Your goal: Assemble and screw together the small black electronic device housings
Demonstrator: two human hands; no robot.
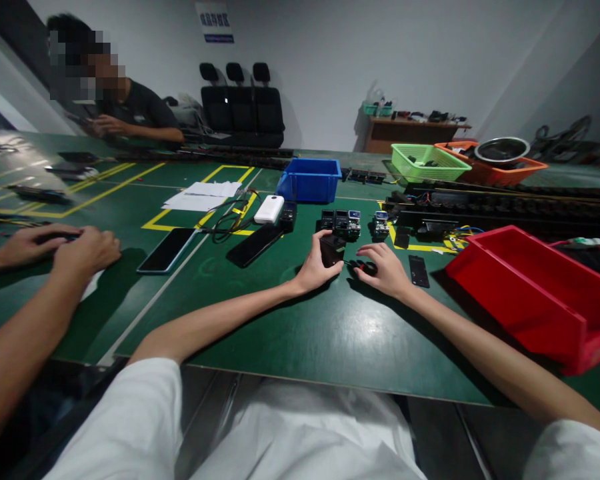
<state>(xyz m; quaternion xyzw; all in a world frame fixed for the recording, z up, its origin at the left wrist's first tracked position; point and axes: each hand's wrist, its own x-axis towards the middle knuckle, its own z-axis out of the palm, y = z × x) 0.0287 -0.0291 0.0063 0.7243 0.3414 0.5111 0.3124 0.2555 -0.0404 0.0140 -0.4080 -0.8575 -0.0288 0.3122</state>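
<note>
My left hand (316, 268) is wrapped round a small black box-shaped device (333, 250) above the green table. Just to its right, my right hand (384, 268) has its fingers curled round a small dark item with a bit of red (367, 268); what exactly it is I cannot make out. Behind my hands stand several small electronic modules (341, 223), with a separate one (381, 224) to their right. A flat black piece (419, 271) lies to the right of my right hand.
A red bin (525, 293) stands at the right, a blue bin (310, 180) behind the modules. Phones (167, 251), a white power bank (269, 209) and cables lie left. A neighbour's hands (83, 250) work at far left; another person sits across the table.
</note>
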